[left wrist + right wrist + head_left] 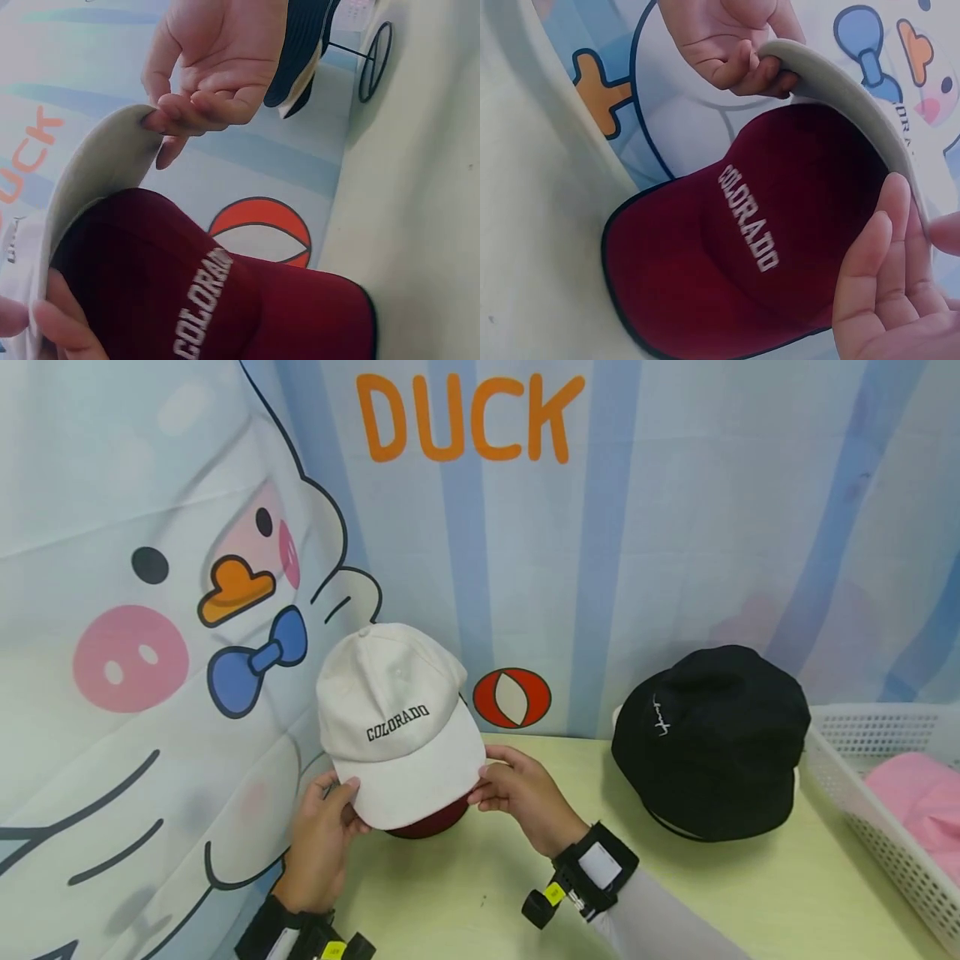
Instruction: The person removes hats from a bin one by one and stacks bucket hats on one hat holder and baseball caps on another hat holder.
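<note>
A white baseball cap [401,710] with COLORADO in dark letters sits over a dark red baseball cap [682,255], which also reads COLORADO. In the head view only a strip of the red cap's brim shows below the white one. My left hand [318,835] pinches the left edge of the white brim between thumb and fingers. At the brim's right edge, my right hand [528,793] pinches it the same way. Both wrist views look under the raised white brim onto the red cap's front. What bears the red cap is hidden.
To the right stands a black cap [712,743] with small white script, over something white. Beyond it is a white perforated basket [862,727] with a pink item [918,802] inside. A printed duck curtain [525,552] hangs behind the pale yellow-green table [480,902].
</note>
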{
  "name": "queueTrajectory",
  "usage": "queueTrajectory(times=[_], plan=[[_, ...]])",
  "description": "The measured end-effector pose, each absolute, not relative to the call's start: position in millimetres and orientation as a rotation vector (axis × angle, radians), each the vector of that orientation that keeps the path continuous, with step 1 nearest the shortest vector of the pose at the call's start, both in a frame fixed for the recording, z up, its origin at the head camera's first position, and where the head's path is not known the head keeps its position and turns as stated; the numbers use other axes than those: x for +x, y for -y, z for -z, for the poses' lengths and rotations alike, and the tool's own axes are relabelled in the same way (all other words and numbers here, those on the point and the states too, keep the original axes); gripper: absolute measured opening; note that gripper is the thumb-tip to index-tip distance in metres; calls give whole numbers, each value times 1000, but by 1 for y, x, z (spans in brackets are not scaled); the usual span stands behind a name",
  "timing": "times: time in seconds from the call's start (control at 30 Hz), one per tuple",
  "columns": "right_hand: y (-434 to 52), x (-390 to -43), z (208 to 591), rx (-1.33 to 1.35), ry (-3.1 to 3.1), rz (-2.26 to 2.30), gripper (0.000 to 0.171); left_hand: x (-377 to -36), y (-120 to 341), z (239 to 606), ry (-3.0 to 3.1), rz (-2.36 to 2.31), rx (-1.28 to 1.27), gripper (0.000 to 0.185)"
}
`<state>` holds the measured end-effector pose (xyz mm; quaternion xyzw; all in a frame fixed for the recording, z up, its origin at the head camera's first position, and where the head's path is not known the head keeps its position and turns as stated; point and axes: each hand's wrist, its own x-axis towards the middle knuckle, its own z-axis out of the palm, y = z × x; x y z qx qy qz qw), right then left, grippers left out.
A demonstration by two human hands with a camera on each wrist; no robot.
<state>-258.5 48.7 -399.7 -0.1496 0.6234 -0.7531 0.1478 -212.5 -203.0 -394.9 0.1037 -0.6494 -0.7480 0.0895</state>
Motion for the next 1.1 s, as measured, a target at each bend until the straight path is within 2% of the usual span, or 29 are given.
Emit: queueTrajectory(times=[0.13, 0.33, 1.1], plan=[[-46, -259, 412, -377, -1790, 2182, 37, -213, 200, 406, 1924, 2258, 294, 22], [-41, -260, 429, -285, -1752, 2248, 30, -211, 196, 420, 1870, 2282, 246, 34], [-39, -256, 463, -196, -1700, 2296, 27, -214, 190, 448, 1918, 2211, 379, 31]])
